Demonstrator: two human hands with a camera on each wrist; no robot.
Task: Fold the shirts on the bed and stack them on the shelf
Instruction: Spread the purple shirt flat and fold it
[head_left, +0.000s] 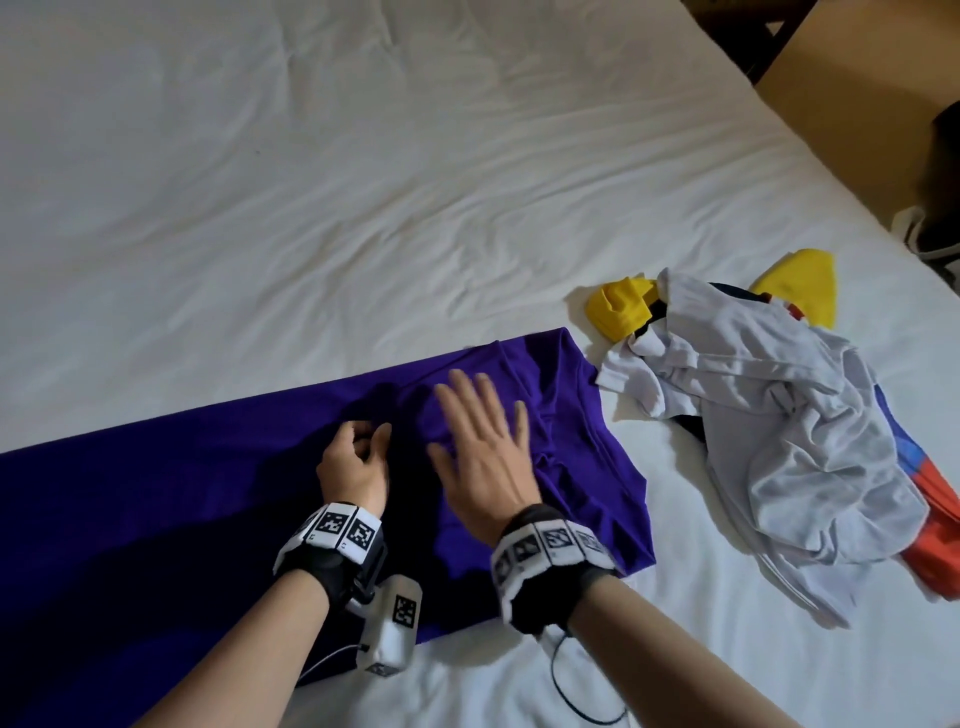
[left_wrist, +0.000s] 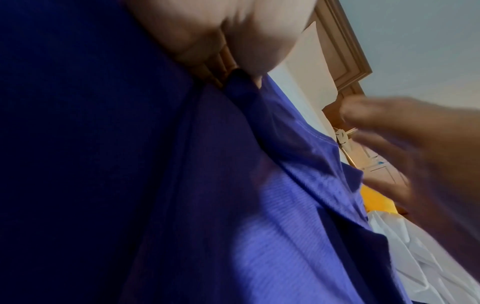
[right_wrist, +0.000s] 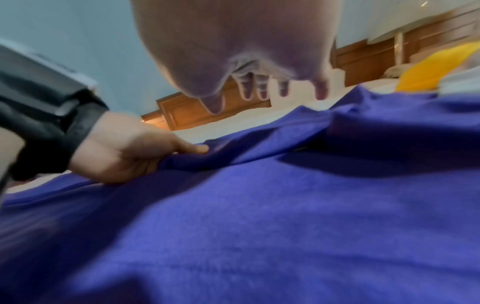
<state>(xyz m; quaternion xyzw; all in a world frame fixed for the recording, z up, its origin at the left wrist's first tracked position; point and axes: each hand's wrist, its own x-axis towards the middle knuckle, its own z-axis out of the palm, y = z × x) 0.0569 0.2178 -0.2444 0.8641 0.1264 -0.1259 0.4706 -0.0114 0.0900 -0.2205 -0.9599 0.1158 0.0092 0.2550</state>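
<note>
A purple shirt (head_left: 208, 467) lies spread on the white bed (head_left: 363, 182), running from the left edge to the middle. My left hand (head_left: 358, 457) sits on its middle with curled fingers that pinch a raised fold of the purple fabric (left_wrist: 241, 82), and the right wrist view shows this same left hand (right_wrist: 124, 152) gripping the fold. My right hand (head_left: 483, 441) is flat with straight, spread fingers (right_wrist: 259, 86) just above the shirt (right_wrist: 285, 205), to the right of the left hand, and slightly blurred. No shelf is in view.
A crumpled pile lies right of the purple shirt: a white shirt (head_left: 779, 415) on top, a yellow one (head_left: 621, 306) behind, a red-and-blue one (head_left: 935, 514) beneath. The bed's right edge borders a brown floor (head_left: 857, 104) with a dark object (head_left: 935, 228).
</note>
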